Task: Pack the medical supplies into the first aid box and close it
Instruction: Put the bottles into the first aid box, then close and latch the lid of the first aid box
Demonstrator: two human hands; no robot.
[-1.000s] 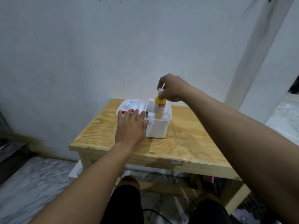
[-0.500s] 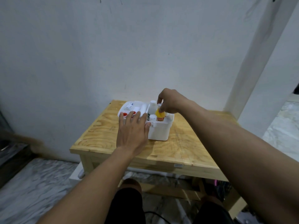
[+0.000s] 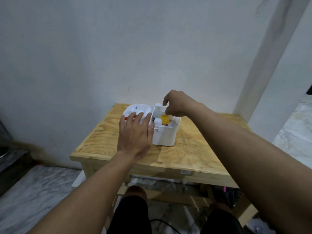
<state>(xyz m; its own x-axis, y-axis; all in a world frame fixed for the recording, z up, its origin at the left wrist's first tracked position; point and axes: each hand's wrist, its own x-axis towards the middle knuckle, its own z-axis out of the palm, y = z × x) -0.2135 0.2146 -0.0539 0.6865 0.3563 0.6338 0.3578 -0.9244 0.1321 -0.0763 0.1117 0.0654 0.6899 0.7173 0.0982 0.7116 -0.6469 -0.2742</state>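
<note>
The white first aid box [image 3: 166,135] stands open on the wooden table [image 3: 185,154]. A yellow bottle [image 3: 164,119] stands upright inside it, beside a tall white bottle [image 3: 158,110] and a small white cap [image 3: 158,122]. My right hand [image 3: 176,105] hovers over the box with its fingertips at the yellow bottle's top, hiding the cap; the index finger is lifted. My left hand [image 3: 135,134] lies flat with spread fingers over the box's left half, where white packets [image 3: 135,108] and something red [image 3: 126,118] show.
The table stands against a pale wall [image 3: 118,56], with a white pillar [image 3: 263,65] at the right. My knees [image 3: 135,193] are under the table's front edge. A marble floor [image 3: 33,191] surrounds it.
My right hand has lowered the yellow bottle from above the box down into it, so only the bottle's upper part shows. My left hand has stayed on the box.
</note>
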